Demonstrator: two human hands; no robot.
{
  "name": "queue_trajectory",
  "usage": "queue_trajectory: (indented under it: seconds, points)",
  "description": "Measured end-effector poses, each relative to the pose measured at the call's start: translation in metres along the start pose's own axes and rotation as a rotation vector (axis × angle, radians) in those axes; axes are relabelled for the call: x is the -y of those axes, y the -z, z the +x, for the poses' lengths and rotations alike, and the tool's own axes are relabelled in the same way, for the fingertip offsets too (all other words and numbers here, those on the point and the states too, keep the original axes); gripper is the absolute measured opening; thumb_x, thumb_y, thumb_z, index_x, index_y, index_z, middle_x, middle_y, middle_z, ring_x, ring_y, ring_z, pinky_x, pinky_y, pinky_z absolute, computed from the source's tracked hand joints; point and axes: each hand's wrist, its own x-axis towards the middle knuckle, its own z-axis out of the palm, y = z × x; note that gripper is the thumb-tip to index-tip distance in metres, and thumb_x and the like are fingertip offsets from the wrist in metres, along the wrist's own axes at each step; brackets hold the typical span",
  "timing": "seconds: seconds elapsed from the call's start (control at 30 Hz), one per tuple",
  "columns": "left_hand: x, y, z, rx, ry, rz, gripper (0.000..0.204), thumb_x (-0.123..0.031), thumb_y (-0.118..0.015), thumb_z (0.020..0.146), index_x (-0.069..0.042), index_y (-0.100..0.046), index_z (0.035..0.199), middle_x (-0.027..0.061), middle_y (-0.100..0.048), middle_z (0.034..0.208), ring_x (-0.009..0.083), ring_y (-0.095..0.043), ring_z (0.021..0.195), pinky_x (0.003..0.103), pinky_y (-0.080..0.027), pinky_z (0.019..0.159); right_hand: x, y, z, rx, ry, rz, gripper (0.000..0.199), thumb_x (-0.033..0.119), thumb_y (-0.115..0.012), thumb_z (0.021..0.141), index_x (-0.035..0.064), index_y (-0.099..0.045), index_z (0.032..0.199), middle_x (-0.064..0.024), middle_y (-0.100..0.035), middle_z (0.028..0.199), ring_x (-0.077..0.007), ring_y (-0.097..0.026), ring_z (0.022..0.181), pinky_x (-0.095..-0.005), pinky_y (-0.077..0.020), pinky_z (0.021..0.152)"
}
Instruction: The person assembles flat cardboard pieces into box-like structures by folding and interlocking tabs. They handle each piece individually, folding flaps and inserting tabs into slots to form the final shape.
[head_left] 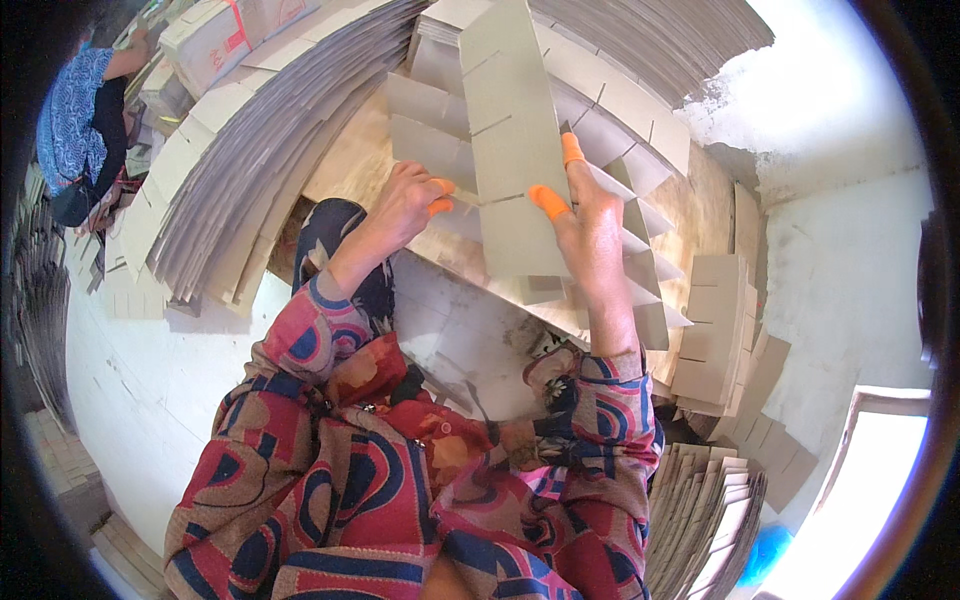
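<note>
Cardbd strip point(513, 150), matte, long rect. w/ slits; R hand point(592, 215) gripping edge.

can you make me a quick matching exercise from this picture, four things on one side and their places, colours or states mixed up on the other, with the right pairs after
Things
1. left hand
2. right hand
3. finger covers
4. carton

Places, colours, states
A. gripping the slotted cardboard strip at its right edge
B. at the upper left, with a red band
C. close by the strip's left edge
D. orange

Right pairs: 1-C, 2-A, 3-D, 4-B
</note>
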Motion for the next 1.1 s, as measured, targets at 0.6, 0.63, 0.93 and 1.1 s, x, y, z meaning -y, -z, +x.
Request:
queue_trajectory:
  seconds: [0.6,0.63,0.93,1.1]
  points:
    - [0.009,-0.012,0.0,-0.059,-0.012,-0.078,0.007,-0.003,-0.067,0.073,-0.004,-0.063,0.079,0.0108,-0.062,0.068,0.0299,-0.054,0.071,0.039,-0.042,0.073,0.0,-0.019,0.02,0.076,0.024,0.053,0.057,-0.007,-0.064,0.08,-0.0016,-0.047,0.134,-0.0303,-0.062,0.097,-0.0371,-0.067,0.084,-0.0343,-0.0529,0.071]
    - [0.01,-0.013,-0.001,-0.062,-0.01,-0.077,0.007,-0.003,-0.067,0.073,-0.004,-0.063,0.078,0.0109,-0.062,0.067,0.0301,-0.054,0.07,0.039,-0.042,0.073,0.004,-0.019,0.02,0.114,-0.051,0.06,0.057,-0.008,-0.064,0.08,-0.0014,-0.047,0.134,-0.0305,-0.062,0.096,-0.0366,-0.067,0.081,-0.0334,-0.0525,0.071]
    - [0.01,-0.015,0.0,-0.084,-0.013,-0.091,0.006,0.001,-0.063,0.07,-0.004,-0.062,0.073,0.0117,-0.062,0.065,0.0307,-0.053,0.067,0.04,-0.041,0.069,0.002,-0.023,0.019,0.118,-0.104,0.04,0.058,-0.012,-0.059,0.08,-0.0005,-0.046,0.136,-0.0299,-0.062,0.092,-0.0295,-0.067,0.076,-0.0324,-0.0529,0.071]
    - [0.01,-0.016,0.001,-0.082,-0.01,-0.103,0.004,0.0,-0.063,0.071,-0.003,-0.061,0.073,0.0117,-0.062,0.065,0.0306,-0.052,0.067,0.04,-0.041,0.069,-0.015,-0.031,0.018,-0.013,0.062,0.175,0.056,-0.008,-0.067,0.077,-0.0043,-0.051,0.13,-0.0232,-0.058,0.083,-0.0149,-0.048,0.068,-0.0261,-0.0452,0.062]
